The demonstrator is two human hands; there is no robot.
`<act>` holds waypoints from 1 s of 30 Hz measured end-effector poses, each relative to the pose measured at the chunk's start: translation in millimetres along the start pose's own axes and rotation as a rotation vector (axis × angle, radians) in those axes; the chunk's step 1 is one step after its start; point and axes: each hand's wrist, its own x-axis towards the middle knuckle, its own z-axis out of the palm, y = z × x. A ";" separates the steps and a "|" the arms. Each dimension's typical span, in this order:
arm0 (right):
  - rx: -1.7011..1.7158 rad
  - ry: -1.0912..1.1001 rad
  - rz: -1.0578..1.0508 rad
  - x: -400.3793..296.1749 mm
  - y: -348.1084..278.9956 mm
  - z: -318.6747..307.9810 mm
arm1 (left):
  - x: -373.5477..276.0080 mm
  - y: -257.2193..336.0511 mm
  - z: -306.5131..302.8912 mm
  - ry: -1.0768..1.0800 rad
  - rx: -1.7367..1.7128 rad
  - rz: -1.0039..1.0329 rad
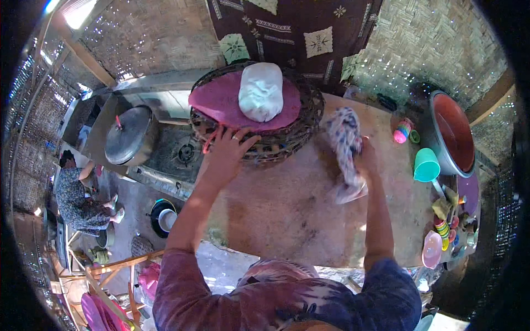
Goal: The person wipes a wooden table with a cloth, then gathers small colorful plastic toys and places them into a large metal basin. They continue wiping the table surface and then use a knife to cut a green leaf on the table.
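Observation:
My left hand lies with its fingers spread on the near left edge of a dark woven basket or tray. A red strip shows beside its fingertips. Across the basket's top lies a flat magenta piece, and on that rests a rounded white bundle. To the right, my right hand grips a white cloth with a blue and red pattern. The cloth hangs bunched over the worn brown tabletop and looks blurred. Part of the right hand's fingers is hidden.
A large lidded metal pot stands left, near a round burner. On the right are a big basin, a turquoise cup, a pink bowl and several small items. Another person is low at the far left.

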 end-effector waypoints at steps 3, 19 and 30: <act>-0.516 0.288 -0.114 14.4 53.9 74.4 | 6.9 -2.6 5.0 0.004 -0.026 0.012; 0.284 -0.479 -0.157 -182.8 -50.3 72.7 | -36.0 -20.4 83.9 0.068 0.206 0.093; -0.412 -0.004 0.036 -180.5 70.7 95.8 | -165.5 -58.3 -7.3 0.065 -0.923 -0.415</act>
